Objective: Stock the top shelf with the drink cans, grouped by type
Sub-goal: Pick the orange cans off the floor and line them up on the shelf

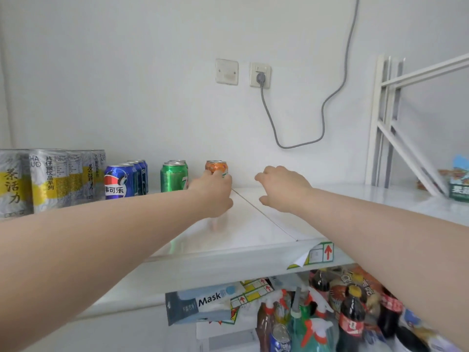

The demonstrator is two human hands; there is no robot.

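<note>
Orange metal drink can (216,167) stands on white top shelf (243,232), centre of frame, right of green cans (173,177). Left hand (212,193) curls fingers round it. Right hand (281,186) just beside, above shelf, fingers loosely bent, holding nothing. Blue cans (119,182) and silver-yellow tea cans (50,179) at left of frame.

Left hand (213,191) around orange can (216,167) on top shelf (253,224)

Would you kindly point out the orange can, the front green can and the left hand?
orange can (216,167): head view, upper body above fingers.
front green can (172,178): head view, middle of its side.
left hand (213,194): head view, back of the hand.
</note>
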